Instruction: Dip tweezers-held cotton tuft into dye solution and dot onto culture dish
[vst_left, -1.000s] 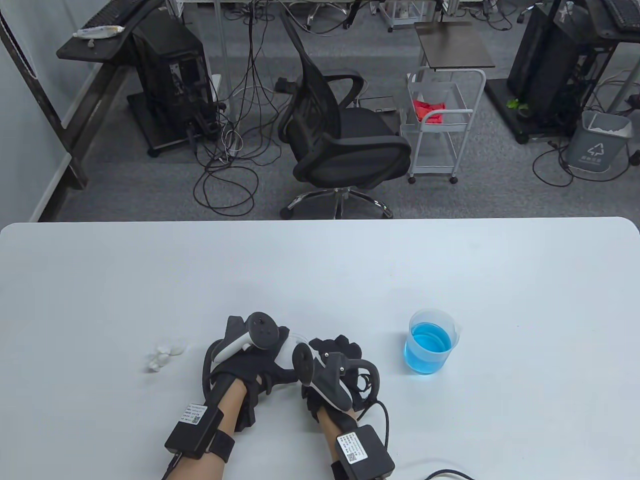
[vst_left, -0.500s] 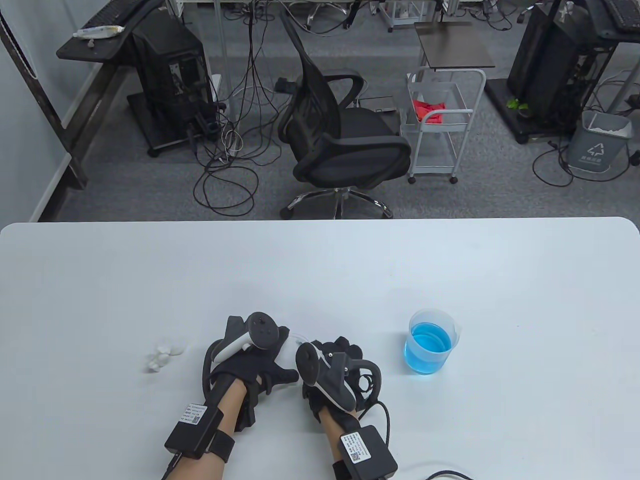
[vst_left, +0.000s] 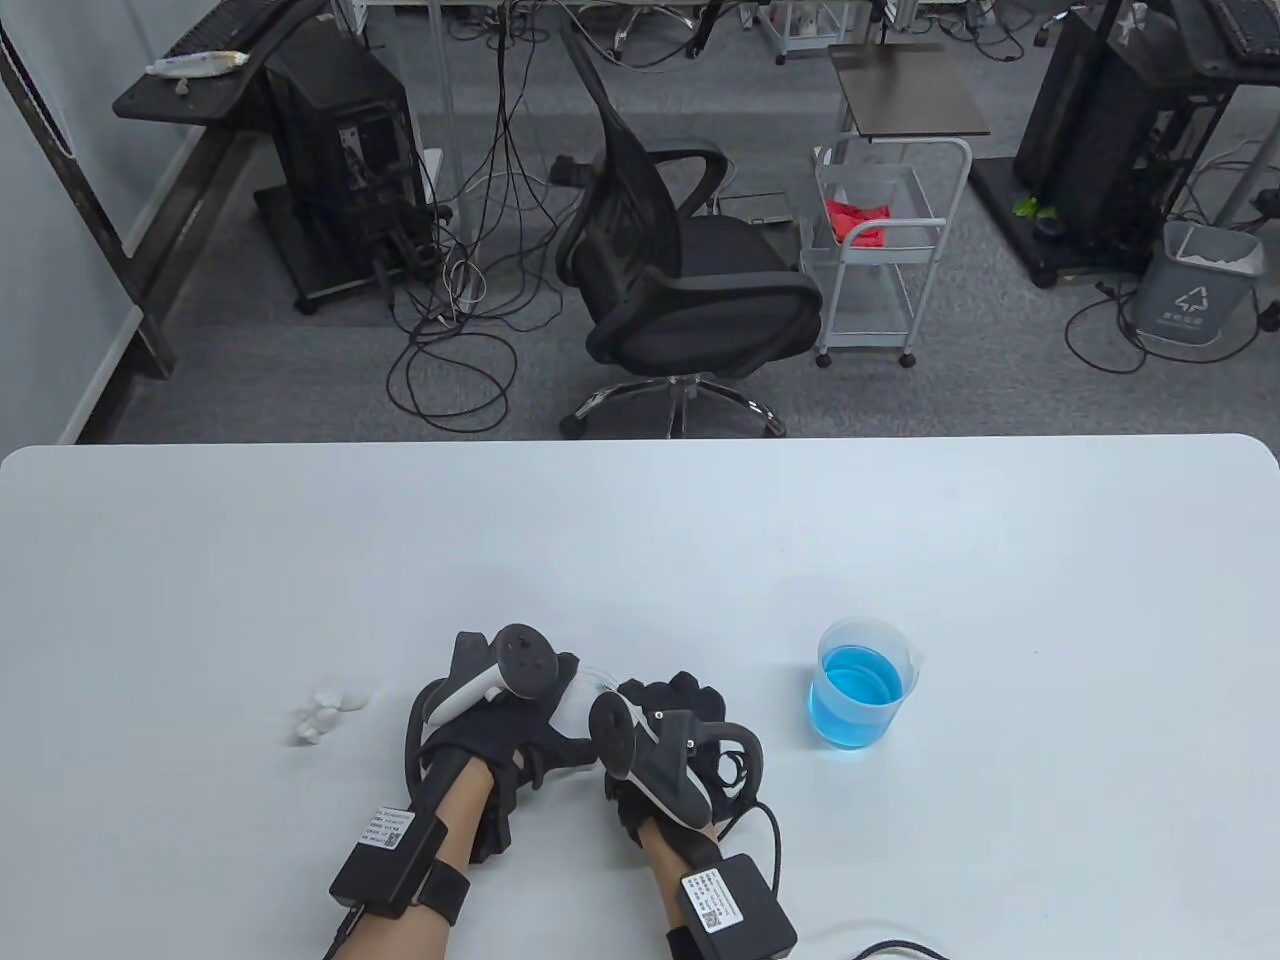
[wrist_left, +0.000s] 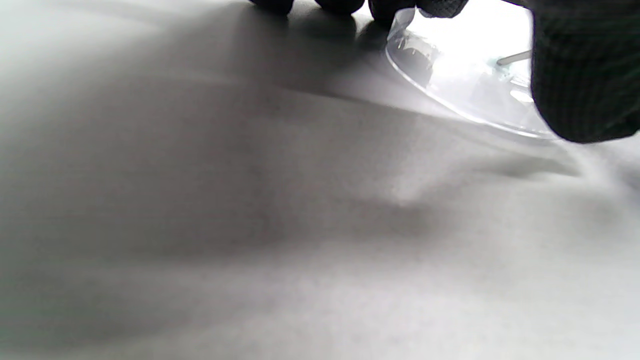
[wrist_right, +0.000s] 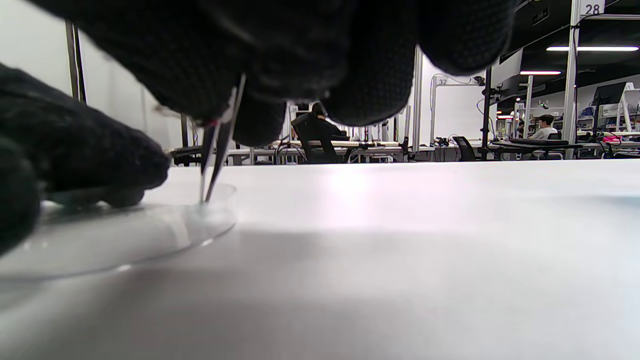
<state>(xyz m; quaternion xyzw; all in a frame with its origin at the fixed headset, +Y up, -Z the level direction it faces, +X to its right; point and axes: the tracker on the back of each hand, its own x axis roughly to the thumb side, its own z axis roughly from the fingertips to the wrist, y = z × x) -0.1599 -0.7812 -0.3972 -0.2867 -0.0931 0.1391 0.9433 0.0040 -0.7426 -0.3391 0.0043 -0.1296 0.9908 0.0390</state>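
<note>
Tweezers (wrist_right: 216, 150), thin metal, are touching the clear round dish (wrist_right: 125, 235); my right hand (vst_left: 672, 745) is pinching them, my left hand (vst_left: 500, 715) is steadying its rim.

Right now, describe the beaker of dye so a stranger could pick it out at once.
On the white table, look right of the two gloved hands. The beaker stands there alone, clear plastic, holding bright blue liquid; the cotton tufts lie left of the hands.
</note>
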